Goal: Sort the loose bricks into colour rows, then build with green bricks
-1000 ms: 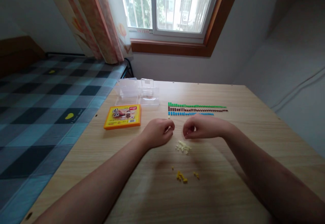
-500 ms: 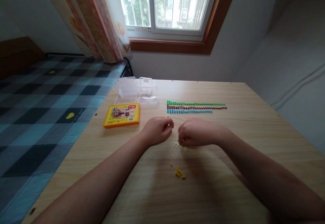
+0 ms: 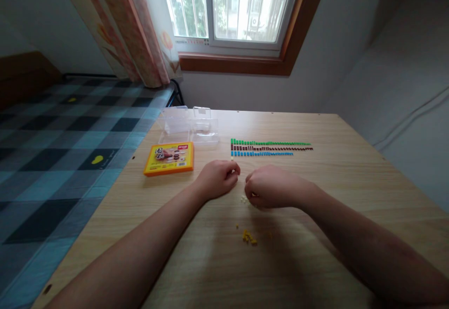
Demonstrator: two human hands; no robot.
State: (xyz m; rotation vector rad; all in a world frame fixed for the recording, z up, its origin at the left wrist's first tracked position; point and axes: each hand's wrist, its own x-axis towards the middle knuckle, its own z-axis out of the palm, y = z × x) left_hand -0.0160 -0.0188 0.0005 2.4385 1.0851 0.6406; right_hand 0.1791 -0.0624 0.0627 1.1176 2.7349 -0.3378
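Both my hands rest on a light wooden table [image 3: 351, 192]. My left hand [image 3: 218, 178] is curled, thumb and forefinger pinched together; what they hold is too small to make out. My right hand [image 3: 270, 187] is curled palm-down over a small heap of pale cream beads [image 3: 243, 200], its fingertips pinching among them and hiding most of the heap. A single pale bead [image 3: 232, 159] lies just beyond my left hand. Nearer me lies a loose cluster of yellow beads [image 3: 249, 238].
Behind the hands run three neat rows of beads: green [image 3: 270, 142], brown [image 3: 271, 148] and blue [image 3: 261, 153]. An orange-yellow box [image 3: 169, 158] and an open clear plastic case [image 3: 189, 125] sit at the left back. A checked bed lies left, a window ahead.
My right hand has moved left and down onto the cream bead heap, covering it. My left hand has stayed almost still. The view has tilted slightly.
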